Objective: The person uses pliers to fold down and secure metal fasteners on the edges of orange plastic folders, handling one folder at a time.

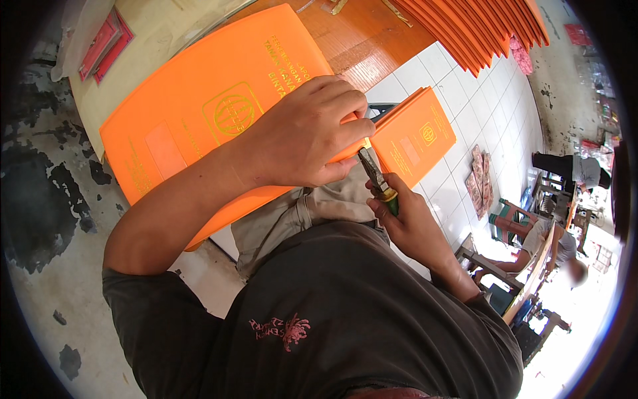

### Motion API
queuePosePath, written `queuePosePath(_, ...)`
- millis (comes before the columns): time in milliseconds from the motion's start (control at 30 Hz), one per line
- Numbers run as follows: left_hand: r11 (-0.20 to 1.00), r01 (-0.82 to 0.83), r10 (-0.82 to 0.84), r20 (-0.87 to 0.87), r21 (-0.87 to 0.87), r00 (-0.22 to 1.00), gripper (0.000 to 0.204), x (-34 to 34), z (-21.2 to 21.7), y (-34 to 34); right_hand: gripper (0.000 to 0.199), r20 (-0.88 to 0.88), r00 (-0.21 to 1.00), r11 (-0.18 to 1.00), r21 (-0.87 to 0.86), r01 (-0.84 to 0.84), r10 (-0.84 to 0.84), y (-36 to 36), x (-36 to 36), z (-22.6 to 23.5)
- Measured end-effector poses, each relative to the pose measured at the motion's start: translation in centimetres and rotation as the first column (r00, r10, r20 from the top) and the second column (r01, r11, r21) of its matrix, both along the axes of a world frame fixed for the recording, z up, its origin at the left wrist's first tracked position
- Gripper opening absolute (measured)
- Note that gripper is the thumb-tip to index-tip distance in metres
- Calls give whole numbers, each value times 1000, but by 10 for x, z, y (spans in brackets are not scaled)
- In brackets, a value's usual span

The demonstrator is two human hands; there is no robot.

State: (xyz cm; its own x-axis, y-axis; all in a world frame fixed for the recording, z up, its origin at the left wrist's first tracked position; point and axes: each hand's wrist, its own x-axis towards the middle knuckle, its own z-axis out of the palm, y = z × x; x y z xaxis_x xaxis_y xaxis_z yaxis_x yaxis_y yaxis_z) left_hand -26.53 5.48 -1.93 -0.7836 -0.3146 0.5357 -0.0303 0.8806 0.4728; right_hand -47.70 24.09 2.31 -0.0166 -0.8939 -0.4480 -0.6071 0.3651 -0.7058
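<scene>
Left hand (309, 133) pressed knuckles-up on the near edge of a large orange folder cover (199, 113), fingers curled close together and gripping that edge. Right hand (405, 216) just below, closed around the green-and-yellow handle of a pair of pliers (375, 176), fingers wrapped tight, tool tip raised to the folder's edge beside the left thumb. Large cover lying tilted across the lap, over beige trousers (312, 213) and a dark shirt (345, 312). Second, smaller orange folder cover (415, 136) resting just to the right on the white tiled floor (478, 100). Stack of further orange covers (478, 30) fanned out at the top. Other people seated at wooden furniture (525, 266) far right.
</scene>
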Motion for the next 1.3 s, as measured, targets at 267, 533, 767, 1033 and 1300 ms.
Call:
queuePosePath(267, 1000, -3, 3, -5, -3, 1000, 36, 0, 0, 0, 31, -26, 1000, 1000, 18, 17, -17, -5, 2, 1)
queuePosePath(533, 999, 6, -9, 67, 52, 998, 42, 2, 2, 1, 31, -39, 999, 1000, -29, -10, 8, -4, 0, -3)
queuePosePath(767, 999, 1, -5, 67, 50, 998, 43, 2, 3, 1, 39, 105, 994, 998, 49, 38, -43, 0, -12, -5)
queuePosePath(1033, 999, 2, -6, 79, 54, 997, 44, 2, 4, 0, 41, 129, 990, 997, 62, 52, -60, -3, -19, -2)
queuePosePath(1300, 998, 0, -5, 88, 55, 996, 44, 3, 5, 2, 41, 130, 990, 997, 65, 50, -58, -5, -16, -1)
